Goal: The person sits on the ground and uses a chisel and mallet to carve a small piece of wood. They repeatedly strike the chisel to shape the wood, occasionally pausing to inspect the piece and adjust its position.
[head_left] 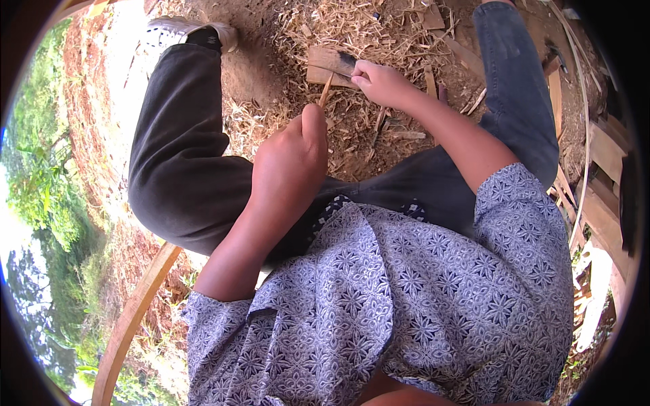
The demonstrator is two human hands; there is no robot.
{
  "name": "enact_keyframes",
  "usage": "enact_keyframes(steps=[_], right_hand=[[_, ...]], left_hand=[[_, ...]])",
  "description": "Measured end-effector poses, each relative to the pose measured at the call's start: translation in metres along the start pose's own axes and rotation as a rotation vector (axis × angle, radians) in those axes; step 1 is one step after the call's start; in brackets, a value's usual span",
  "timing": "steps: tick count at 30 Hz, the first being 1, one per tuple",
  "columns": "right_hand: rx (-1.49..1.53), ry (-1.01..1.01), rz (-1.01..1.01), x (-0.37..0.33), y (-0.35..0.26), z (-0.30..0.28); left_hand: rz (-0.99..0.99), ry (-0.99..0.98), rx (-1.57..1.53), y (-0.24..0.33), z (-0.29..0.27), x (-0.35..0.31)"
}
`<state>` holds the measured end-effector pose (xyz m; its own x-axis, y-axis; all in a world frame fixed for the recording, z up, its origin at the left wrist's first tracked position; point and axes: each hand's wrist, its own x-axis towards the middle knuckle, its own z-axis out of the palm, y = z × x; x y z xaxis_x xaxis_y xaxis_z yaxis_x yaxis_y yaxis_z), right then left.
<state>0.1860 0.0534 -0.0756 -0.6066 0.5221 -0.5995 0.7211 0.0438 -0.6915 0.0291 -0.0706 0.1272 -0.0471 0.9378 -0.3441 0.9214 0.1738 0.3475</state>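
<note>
My left hand (pixel 292 159) is closed round a slim, pointed wooden stick (pixel 326 93), which sticks out past the thumb. The tip of the stick reaches the near edge of a small flat wooden block (pixel 323 59) on the ground. At that block's right end my right hand (pixel 381 82) is closed in a pinch. A thin dark line runs from its fingers across the block, and a black patch (pixel 347 59) lies just beyond them. What the right fingers hold is too small to make out.
Pale wood shavings (pixel 305 27) cover the soil between my spread legs. Scattered offcuts and sticks (pixel 407 135) lie nearby. Boards (pixel 606 152) are heaped at the right, and a curved wooden beam (pixel 132 321) stands at the left near green plants (pixel 51 196).
</note>
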Motion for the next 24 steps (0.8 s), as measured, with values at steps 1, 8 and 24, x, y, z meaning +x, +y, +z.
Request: enact_keyframes(steps=[1, 8, 24], right_hand=[[-0.001, 0.011, -0.011, 0.004, 0.006, 0.003], [0.109, -0.094, 0.009, -0.030, -0.037, -0.022], [0.061, -0.006, 0.029, 0.002, -0.013, -0.001]], left_hand=[[0.007, -0.004, 0.003, -0.001, -0.001, 0.001], [-0.019, -0.006, 0.002, -0.008, -0.005, -0.002], [0.004, 0.036, -0.043, -0.007, -0.002, -0.002]])
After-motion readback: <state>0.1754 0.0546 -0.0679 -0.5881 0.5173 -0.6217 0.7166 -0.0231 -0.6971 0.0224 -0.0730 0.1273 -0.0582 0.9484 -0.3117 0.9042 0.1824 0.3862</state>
